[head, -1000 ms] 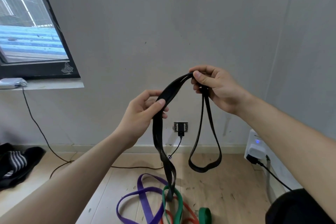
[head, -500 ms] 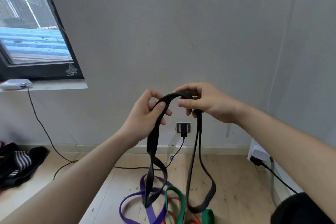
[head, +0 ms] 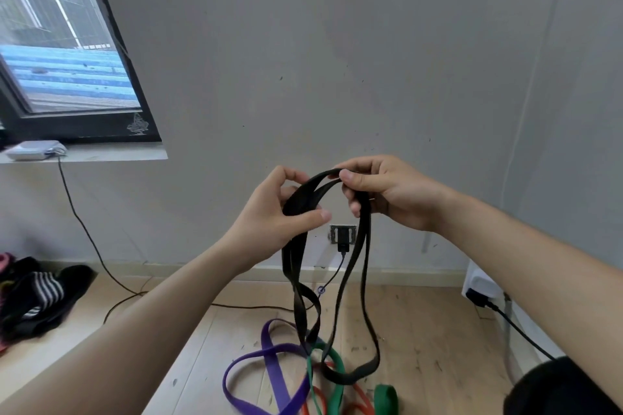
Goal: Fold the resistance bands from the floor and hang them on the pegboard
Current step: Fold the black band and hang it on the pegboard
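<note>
Hanging before the socket (head: pixel 342 235), the black band (head: pixel 304 195) is pinched by the left hand (head: pixel 269 222) and right hand (head: pixel 387 192); loops could be tangled by any slackened pinch.

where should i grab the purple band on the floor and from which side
Take the purple band at its outer curve on the left, coming down from above on that side. It lies flat in a twisted loop; its right part meets the green band and the dangling end of the black band, so the left curve looks the freest.
</note>
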`<state>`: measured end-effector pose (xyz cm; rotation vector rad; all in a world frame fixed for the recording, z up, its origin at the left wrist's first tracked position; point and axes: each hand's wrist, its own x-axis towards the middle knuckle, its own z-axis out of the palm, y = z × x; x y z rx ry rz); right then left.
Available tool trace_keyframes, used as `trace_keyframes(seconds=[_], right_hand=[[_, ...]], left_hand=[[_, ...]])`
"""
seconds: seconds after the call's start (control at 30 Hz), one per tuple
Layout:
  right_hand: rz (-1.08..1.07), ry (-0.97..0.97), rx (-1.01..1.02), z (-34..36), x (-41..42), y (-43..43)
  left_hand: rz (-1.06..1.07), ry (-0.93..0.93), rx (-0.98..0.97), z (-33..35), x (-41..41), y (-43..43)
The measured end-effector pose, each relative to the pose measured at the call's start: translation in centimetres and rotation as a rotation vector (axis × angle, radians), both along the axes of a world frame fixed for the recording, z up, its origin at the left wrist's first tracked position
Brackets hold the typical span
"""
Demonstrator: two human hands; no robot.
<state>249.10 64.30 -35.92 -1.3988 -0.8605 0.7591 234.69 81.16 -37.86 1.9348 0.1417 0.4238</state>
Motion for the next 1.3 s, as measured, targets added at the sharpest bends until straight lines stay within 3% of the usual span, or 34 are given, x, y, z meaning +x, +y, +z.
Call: trace_keyframes(seconds=[0.23, 0.43, 0.67, 0.87, 1.03, 1.3], right_hand=[[0.049, -0.084, -0.055, 0.7, 0.1, -1.0], [0.126, -0.200, -0.087, 0.2, -1.6, -0.4], [-0.050, -0.241, 0.050, 0.1, -1.8, 0.7], [-0.191, -0.205, 0.101, 0.4, -1.4, 0.6], [-0.232, -0.238, 0.069, 0.4, -1.4, 0.4], [-0.190, -0.075, 0.100, 0.5, -1.0, 0.5]], left_hand=[[0.056, -0.227, 0.023, -0.1, 0.2, 0.2], [0.019, -0.246, 0.046, 0.0, 0.4, -0.6], [0.040, -0.159, 0.080, -0.5, 0.6, -0.3], [-0.067, 0.074, 0.088, -1.1, -0.2, 0.9], [-0.036, 0.112, 0.298, -1.1, -0.4, 1.1], [-0.149, 0.123, 0.030, -1.1, -0.2, -0.3]])
